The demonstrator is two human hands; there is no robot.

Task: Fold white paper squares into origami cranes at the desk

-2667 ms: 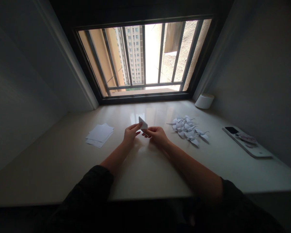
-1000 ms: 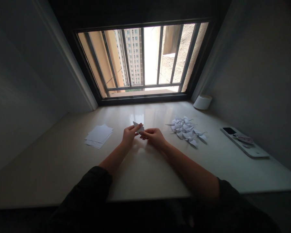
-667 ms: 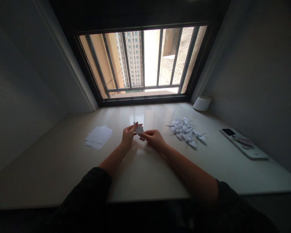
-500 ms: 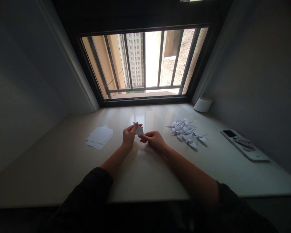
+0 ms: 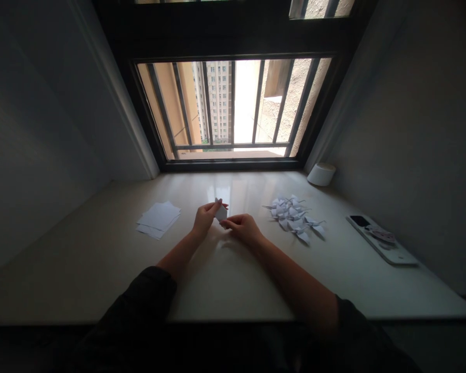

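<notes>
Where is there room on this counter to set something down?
The counter is bare left of the paper sheets, between left forearm and right forearm, and between right forearm and phone. It's crowded at the paper figures and mid-counter, where left hand and right hand hold folded paper.

Left hand (image 5: 204,217) and right hand (image 5: 247,228) pinch folded paper (image 5: 221,213) — sheets (image 5: 159,216) left, paper cranes (image 5: 293,212) right.

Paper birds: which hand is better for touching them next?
Probably the right hand: it's nearer the paper birds, though it touches the folded paper. The left hand is farther off and grips that paper too.
</notes>
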